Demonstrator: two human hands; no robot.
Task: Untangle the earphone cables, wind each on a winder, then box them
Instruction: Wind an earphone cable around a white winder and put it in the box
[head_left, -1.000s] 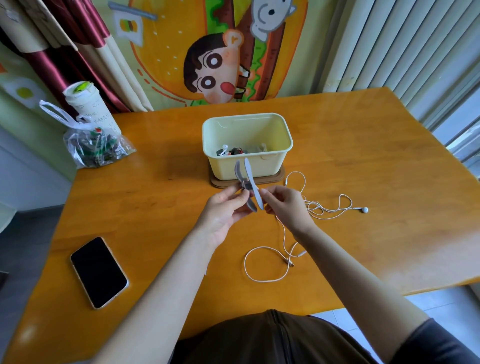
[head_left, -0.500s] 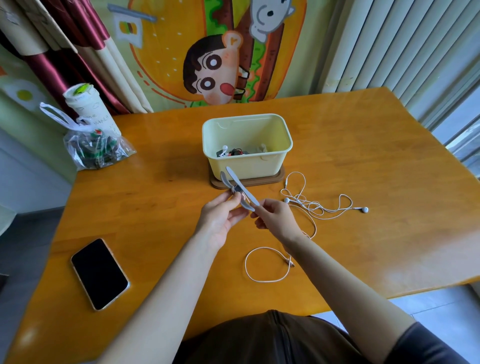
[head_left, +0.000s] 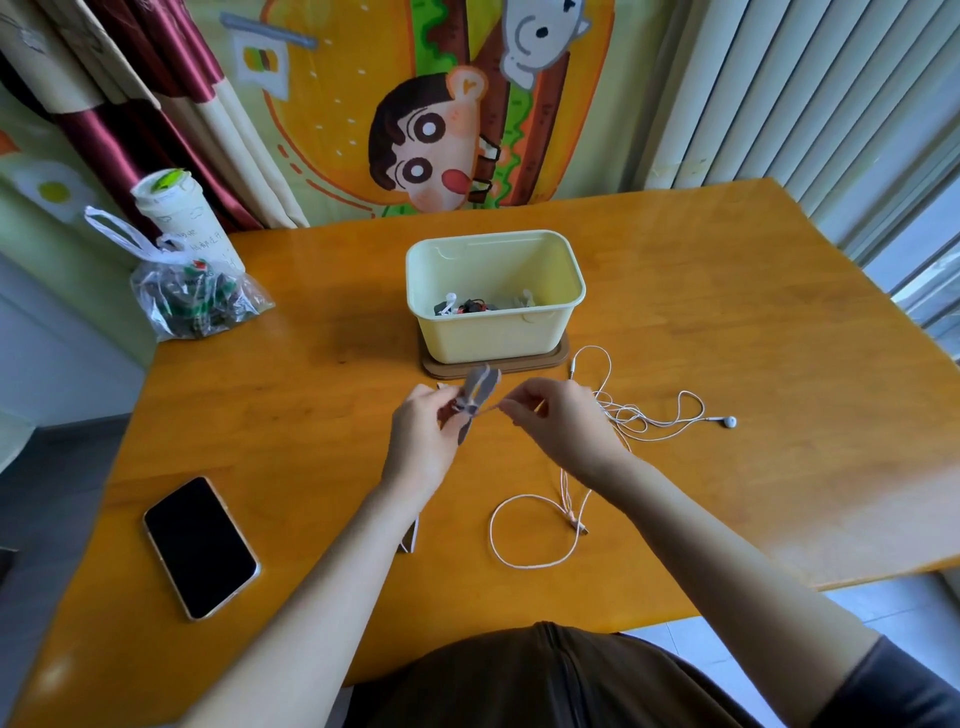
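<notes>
Head view, only view available.

Left hand (head_left: 421, 441) was raised above the table (head_left: 311, 415), fingers curled round the grey winder (head_left: 475, 397). The winder was blurred, so the number of turns on it could not be read. Right hand (head_left: 561, 421) was just beside it, thumb and fingertips pinched on a short strand of the white earphone cable (head_left: 649, 421) running across to the winder.

Most of the cable lay unwound on the table. A loose bunch lay just right of the right hand, ending in an earbud (head_left: 730, 422) further right, and one open loop lay under the right forearm, on the near side.

The cream box (head_left: 493, 338) stood just beyond both hands, with some small items already inside. A phone (head_left: 200, 545) lay left of the left forearm.

Judgement: winding barely started, boxing not yet due.

Risks:
- The bunch by the right hand looked not fully untangled. Pulling it in could tighten a knot.
- The pinched strand was short. Slack there could let turns slip off the winder.
- The trailing earbud could snag on the bunch or the box base as the cable drew in.
</notes>
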